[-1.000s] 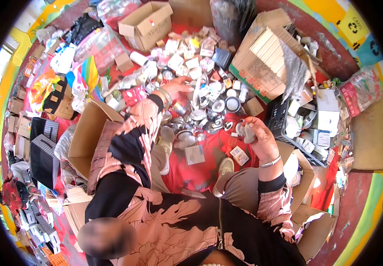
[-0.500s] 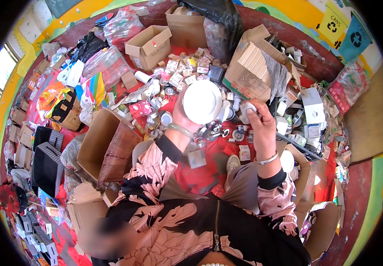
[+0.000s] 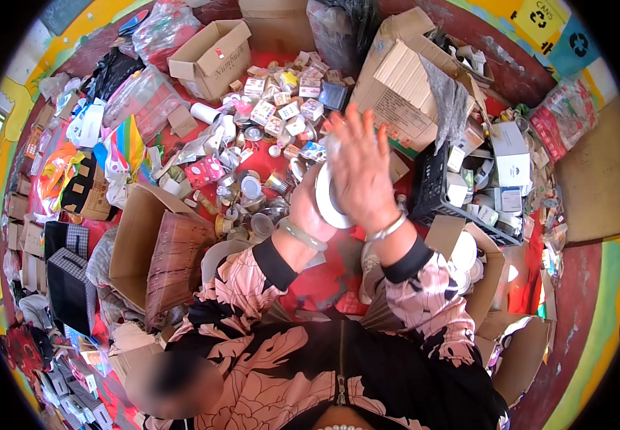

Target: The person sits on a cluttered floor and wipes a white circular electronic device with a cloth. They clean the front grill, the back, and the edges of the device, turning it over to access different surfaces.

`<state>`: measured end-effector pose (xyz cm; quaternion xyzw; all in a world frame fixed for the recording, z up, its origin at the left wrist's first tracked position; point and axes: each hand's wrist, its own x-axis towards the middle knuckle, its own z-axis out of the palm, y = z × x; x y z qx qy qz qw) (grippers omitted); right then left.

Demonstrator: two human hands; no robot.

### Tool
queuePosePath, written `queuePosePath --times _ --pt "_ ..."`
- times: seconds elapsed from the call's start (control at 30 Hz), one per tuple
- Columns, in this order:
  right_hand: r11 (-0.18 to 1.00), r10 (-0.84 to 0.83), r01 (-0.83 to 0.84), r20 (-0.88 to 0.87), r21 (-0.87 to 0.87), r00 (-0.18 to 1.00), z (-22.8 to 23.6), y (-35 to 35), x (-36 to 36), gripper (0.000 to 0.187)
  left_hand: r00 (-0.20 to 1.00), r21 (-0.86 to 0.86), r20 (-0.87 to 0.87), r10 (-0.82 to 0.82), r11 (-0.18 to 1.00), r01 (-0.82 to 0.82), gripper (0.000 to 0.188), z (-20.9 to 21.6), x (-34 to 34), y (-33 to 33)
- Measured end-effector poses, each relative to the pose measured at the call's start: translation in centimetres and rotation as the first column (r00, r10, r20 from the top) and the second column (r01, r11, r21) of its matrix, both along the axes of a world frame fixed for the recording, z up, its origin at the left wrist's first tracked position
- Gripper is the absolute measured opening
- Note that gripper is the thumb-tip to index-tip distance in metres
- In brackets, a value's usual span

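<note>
Right hand (image 3: 359, 168) pressing flat, fingers spread and unclenched, palm covering front of white round dish (image 3: 326, 201). Left hand (image 3: 308, 211) cupping dish from behind and below, gripping its rim. Dish standing on edge, sandwiched between both palms, raised above floor clutter. Both hands touching it; left bearing weight. Below: small tins (image 3: 253, 188), cardboard box (image 3: 145, 244), black crate (image 3: 432, 193).
</note>
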<state>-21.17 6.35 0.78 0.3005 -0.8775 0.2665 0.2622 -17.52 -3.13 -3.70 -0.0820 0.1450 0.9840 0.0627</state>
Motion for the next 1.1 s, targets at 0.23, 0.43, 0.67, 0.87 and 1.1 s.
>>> queuePosePath --times 0.23,0.43,0.67,0.87,1.1 --pt "0.992 0.128 -0.126 0.059 -0.029 0.990 -4.2 1.1 1.5 0.055 0.995 -0.007 -0.098 -0.027 1.000 0.027 0.044 -0.1 -1.9 -2.0" --pt "0.994 0.075 -0.081 0.092 0.070 0.993 -0.5 0.3 1.4 0.056 0.976 0.236 -0.192 -0.102 0.961 0.146 0.044 -0.4 -0.7 -0.6" --pt "0.955 0.263 -0.286 0.232 0.072 0.936 -1.5 -0.6 5.1 0.062 0.897 0.084 -0.442 -0.023 0.994 0.067 0.045 -2.0 -1.3 -2.7" --pt "0.997 0.030 -0.039 0.145 0.063 0.989 -1.0 0.8 0.3 0.059 0.981 0.125 -0.187 -0.042 0.990 0.067 0.046 -1.2 -1.2 -1.7" --pt "0.947 0.290 -0.307 0.159 0.095 0.944 -0.3 -1.9 5.6 0.061 0.885 0.231 -0.319 0.338 0.934 -0.273 0.048 -0.8 0.6 0.8"
